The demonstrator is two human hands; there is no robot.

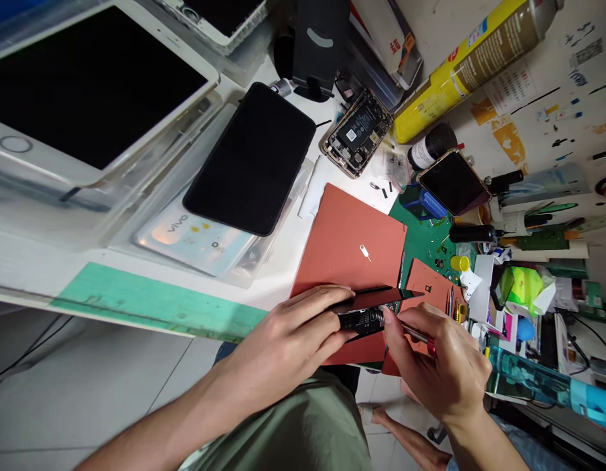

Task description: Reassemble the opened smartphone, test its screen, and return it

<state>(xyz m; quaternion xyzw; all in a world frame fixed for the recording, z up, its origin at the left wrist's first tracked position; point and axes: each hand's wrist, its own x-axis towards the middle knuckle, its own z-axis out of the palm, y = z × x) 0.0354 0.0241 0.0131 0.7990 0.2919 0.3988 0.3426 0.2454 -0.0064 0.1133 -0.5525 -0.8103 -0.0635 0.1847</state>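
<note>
An opened phone (pixel 362 320) is tilted above the near edge of a reddish-brown mat (pixel 352 229), its dark screen panel (pixel 381 298) raised over the black inner side. Fingers of my left hand (pixel 287 337) wrap round the phone's left end. My right hand (pixel 442 360) pinches a thin screwdriver (pixel 414 332) with a red end, and its thumb is at the phone's right part. The screwdriver's tip is hidden by my fingers and the phone. A small SIM pin (pixel 365 252) lies on the mat beyond the phone.
A black-screened phone (pixel 253 157) lies on stacked phones and trays at left, near a white tablet (pixel 101 85). Behind the mat is another opened phone (pixel 357 134). A yellow spray can (pixel 469 62), tools, a second mat (pixel 423 281) and a blue bottle (pixel 542 383) are right. Someone's leg (pixel 410 438) shows below.
</note>
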